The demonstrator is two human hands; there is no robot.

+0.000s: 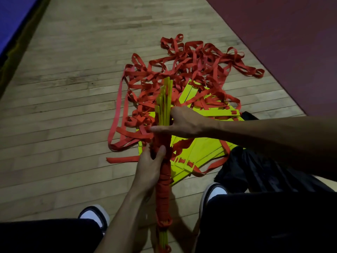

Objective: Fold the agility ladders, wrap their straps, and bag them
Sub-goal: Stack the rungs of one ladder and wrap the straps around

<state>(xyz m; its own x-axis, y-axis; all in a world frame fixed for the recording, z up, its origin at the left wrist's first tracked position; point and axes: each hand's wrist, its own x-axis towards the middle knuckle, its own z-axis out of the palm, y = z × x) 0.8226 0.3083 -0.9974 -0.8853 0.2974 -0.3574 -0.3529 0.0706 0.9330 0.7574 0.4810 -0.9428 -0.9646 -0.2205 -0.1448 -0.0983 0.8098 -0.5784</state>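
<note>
My left grip (151, 161) clamps the rung bundle (164, 106); my right (179, 123) pinches a red strap (135, 134) beside it. I judge wrapping underway; next, another turn upward.

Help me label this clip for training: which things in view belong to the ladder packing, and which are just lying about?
Job:
- bundle of yellow plastic rungs wrapped in red strap, gripped by left hand and right hand
- loose red webbing straps
- flat yellow rungs on floor
- black fabric bag

Lying about:
- wooden floor
- maroon mat
</note>
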